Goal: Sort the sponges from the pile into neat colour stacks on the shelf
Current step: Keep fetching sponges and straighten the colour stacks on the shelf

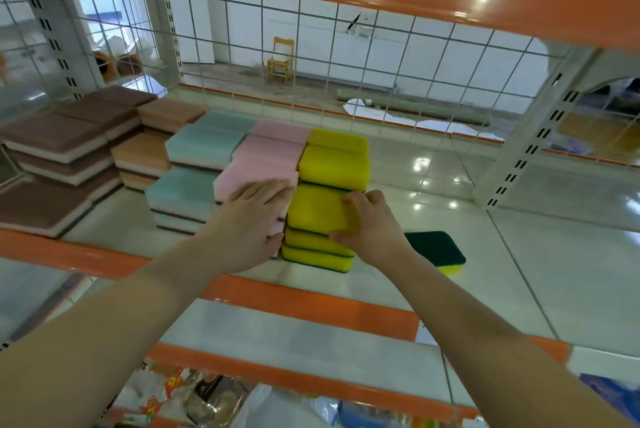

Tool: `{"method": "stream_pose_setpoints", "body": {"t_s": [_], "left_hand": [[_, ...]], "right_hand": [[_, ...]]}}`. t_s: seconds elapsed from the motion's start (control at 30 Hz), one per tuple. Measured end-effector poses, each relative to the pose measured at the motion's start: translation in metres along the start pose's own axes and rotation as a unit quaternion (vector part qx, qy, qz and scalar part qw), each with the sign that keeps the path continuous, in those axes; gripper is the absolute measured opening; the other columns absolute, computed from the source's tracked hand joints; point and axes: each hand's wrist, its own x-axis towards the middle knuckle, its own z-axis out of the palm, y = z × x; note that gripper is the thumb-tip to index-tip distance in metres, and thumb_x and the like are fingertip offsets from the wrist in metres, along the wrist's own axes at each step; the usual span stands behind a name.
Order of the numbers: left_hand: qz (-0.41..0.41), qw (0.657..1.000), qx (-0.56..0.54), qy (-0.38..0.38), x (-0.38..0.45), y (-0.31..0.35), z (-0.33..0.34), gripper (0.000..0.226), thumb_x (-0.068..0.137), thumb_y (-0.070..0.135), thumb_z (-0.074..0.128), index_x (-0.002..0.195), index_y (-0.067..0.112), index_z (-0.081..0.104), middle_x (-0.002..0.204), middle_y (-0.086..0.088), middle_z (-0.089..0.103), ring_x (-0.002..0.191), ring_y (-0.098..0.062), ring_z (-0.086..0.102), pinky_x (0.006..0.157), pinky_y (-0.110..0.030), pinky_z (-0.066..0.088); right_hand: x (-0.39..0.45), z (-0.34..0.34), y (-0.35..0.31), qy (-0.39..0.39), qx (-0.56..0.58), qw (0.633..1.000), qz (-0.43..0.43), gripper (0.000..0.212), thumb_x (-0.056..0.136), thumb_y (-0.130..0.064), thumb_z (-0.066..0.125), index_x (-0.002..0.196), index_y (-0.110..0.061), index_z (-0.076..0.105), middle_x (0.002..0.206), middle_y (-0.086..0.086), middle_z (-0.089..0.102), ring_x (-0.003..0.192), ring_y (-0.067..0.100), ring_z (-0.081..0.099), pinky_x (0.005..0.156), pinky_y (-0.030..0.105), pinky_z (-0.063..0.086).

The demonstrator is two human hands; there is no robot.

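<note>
Yellow sponge stack [322, 209] gripped by right hand [374, 230], left hand [256, 219] flat against it, no writing legible

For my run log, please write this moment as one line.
left hand: flat on pink sponge stack | right hand: grips top yellow rectangular foam sponge | loose green-topped sponge: beside stack, unsorted

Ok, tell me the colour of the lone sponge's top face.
Dark green on the lone sponge, over yellow; head view.

Glossy shelf [519, 254]; matt foam sponges [322, 209]; wire grid [311, 56], seemingly metal.
</note>
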Motion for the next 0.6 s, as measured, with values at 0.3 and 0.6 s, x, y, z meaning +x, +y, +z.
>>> {"method": "stream_pose_setpoints", "body": {"t_s": [0.3, 0.6], "left_hand": [[0.021, 0.999, 0.025, 0.041, 0.004, 0.019, -0.001, 0.058, 0.075, 0.027, 0.056, 0.128, 0.002, 0.054, 0.131, -0.016, 0.055, 0.116, -0.032, 0.056, 0.097, -0.043, 0.038], [0.069, 0.994, 0.029, 0.080, 0.033, 0.070, -0.003, 0.049, 0.077, 0.037, 0.038, 0.108, 0.009, 0.065, 0.102, -0.006, 0.065, 0.088, -0.027, 0.066, 0.077, -0.039, 0.053]], "right_hand": [[-0.011, -0.008, 0.013, 0.014, 0.007, 1.000, -0.018, 0.072, 0.083, -0.035, 0.068, 0.142, -0.023, 0.029, 0.141, 0.005, 0.029, 0.129, 0.023, 0.033, 0.103, 0.036, 0.038], [-0.027, -0.041, 0.067, 0.003, -0.057, 0.998, 0.011, 0.068, 0.085, -0.032, 0.066, 0.142, -0.024, 0.032, 0.144, -0.001, 0.031, 0.132, 0.018, 0.030, 0.102, 0.029, 0.032]]}}
